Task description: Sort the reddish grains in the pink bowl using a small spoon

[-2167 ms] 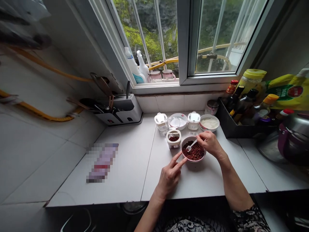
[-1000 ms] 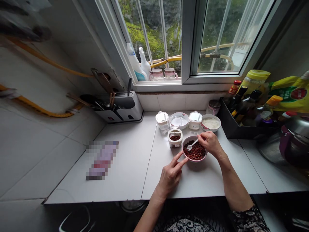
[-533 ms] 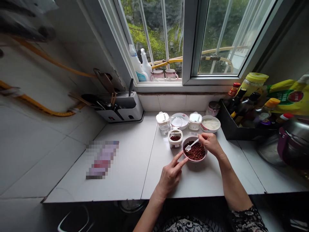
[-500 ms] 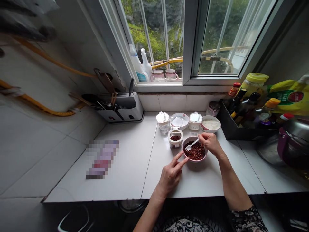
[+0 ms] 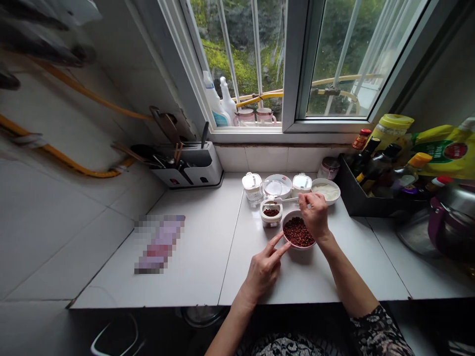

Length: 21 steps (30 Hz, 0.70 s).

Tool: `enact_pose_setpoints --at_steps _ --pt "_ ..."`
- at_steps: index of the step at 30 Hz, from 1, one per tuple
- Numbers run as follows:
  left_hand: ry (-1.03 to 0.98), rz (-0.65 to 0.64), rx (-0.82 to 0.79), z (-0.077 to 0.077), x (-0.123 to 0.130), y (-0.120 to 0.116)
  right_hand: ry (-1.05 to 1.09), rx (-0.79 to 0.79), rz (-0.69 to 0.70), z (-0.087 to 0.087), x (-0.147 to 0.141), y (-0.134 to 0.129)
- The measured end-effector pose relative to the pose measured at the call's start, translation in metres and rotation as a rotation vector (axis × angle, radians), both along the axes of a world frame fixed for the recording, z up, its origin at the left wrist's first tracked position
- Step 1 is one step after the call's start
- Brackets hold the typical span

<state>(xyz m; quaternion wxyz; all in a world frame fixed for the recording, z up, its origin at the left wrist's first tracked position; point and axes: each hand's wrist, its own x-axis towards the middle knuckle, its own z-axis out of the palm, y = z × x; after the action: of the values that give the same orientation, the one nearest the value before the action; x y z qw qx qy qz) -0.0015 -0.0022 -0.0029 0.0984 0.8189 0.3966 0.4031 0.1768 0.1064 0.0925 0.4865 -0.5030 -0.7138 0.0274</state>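
My right hand (image 5: 314,215) pinches the handle of a small white spoon (image 5: 289,200), whose bowl end is over the rim of a square clear jar (image 5: 271,220) with dark red grains in it. A pink-rimmed bowl (image 5: 299,233) of dark red grains stands just right of the jar, partly behind my right hand. My left hand (image 5: 264,269) has two fingers stretched out, their tips touching the bowl's left edge. Its other fingers are curled, with nothing seen in them.
Behind stand a lidded white jar (image 5: 252,187), an oval dish (image 5: 284,184), another lidded jar (image 5: 302,183) and a bowl of white grains (image 5: 328,192). A black bottle tray (image 5: 374,204) is right; a utensil holder (image 5: 196,175) back left.
My right hand has moved left and slightly up, carrying the spoon from over the bowl of red grains to above the open jar. My left hand has stayed at the bowl's edge.
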Motion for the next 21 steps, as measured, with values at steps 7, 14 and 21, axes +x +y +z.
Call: enact_pose_setpoints --at_steps 7,14,21 --pt "-0.027 -0.004 -0.007 0.002 0.001 -0.001 -0.155 0.116 0.028 0.001 0.001 -0.002" --pt "-0.003 0.004 -0.028 0.002 -0.001 -0.001 0.013 -0.298 0.212 0.015 0.070 -0.002" --pt "-0.018 0.004 -0.017 0.005 -0.001 -0.002 -0.146 -0.406 0.378 0.011 0.079 -0.013"
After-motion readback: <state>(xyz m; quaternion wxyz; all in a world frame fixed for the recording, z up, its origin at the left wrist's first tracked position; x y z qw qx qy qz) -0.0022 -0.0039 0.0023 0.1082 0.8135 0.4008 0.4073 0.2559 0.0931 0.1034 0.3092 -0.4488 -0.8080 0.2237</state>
